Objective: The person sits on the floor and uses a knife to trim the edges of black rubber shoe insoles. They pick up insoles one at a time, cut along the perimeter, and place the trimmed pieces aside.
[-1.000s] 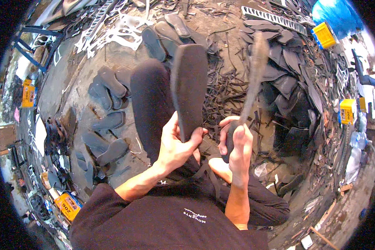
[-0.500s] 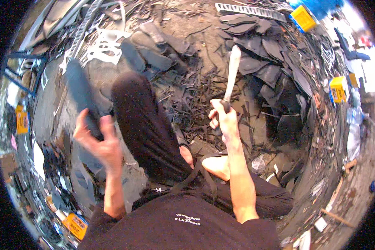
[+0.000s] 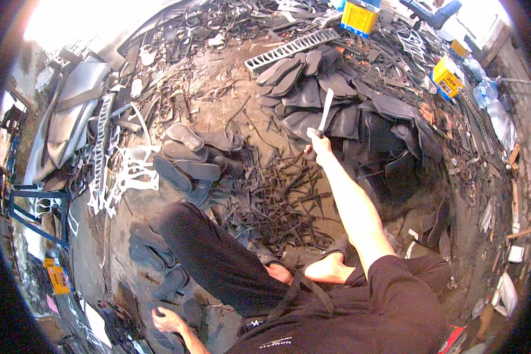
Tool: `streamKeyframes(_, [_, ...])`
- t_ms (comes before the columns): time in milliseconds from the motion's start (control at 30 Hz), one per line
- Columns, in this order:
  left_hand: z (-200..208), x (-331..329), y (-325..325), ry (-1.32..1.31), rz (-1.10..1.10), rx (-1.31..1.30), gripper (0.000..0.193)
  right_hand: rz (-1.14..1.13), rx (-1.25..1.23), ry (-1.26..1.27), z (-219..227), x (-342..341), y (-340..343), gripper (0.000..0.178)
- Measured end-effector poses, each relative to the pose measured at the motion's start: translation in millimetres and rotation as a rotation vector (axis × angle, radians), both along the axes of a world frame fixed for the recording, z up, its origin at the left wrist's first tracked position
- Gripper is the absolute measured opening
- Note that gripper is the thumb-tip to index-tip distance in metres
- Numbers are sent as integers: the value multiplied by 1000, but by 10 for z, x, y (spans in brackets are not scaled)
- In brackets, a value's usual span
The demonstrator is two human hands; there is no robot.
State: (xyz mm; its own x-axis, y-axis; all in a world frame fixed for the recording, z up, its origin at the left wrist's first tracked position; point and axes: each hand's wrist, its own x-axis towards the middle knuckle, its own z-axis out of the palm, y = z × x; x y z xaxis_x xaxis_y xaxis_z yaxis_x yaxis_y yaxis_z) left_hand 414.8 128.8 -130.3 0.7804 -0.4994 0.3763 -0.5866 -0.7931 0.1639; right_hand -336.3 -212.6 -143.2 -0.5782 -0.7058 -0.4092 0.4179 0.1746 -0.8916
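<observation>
My right hand is closed round the dark handle of a knife. Its long pale blade points up and away, in front of a heap of dark sheet offcuts. Low on the left, my left hand is down among dark shoe soles, its fingers curled at the edge of one sole; part of the grip is hard to see. More shoe soles lie beside my left knee. Further ahead is a pile of soles.
Thin dark trimmings cover the ground before my feet. White cut-out scraps and a blue metal frame are on the left. A slotted strip lies at the back. Yellow boxes and a plastic bottle stand right.
My left hand has dropped back and down from beside the knee, away from the sole it carried. The knife stays in my right hand, reaching farther forward. The view has shifted.
</observation>
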Motion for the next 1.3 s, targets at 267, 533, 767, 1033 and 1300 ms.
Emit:
streamKeyframes(267, [2164, -3045, -1789, 433, -1261, -469, 62, 152, -237, -179, 2006, 1099, 1401, 32])
streamKeyframes(533, [1982, -3805, -1915, 1177, -1581, -101, 35, 223, -316, -334, 2899, 1103, 2405, 44])
streamKeyframes(767, [1892, -3619, -1778, 1503, -796, -401, 41, 663, -150, 925, 2296, 1919, 2997, 28])
streamKeyframes(1033, [2159, -3467, -1708, 1753, -514, -423, 55, 706, -3, 1044, 2037, 2207, 3639, 34])
streamKeyframes(1300, [2227, -3530, -1654, 1723, -566, -413, 55, 695, 90, 940, 1981, 2271, 3463, 25])
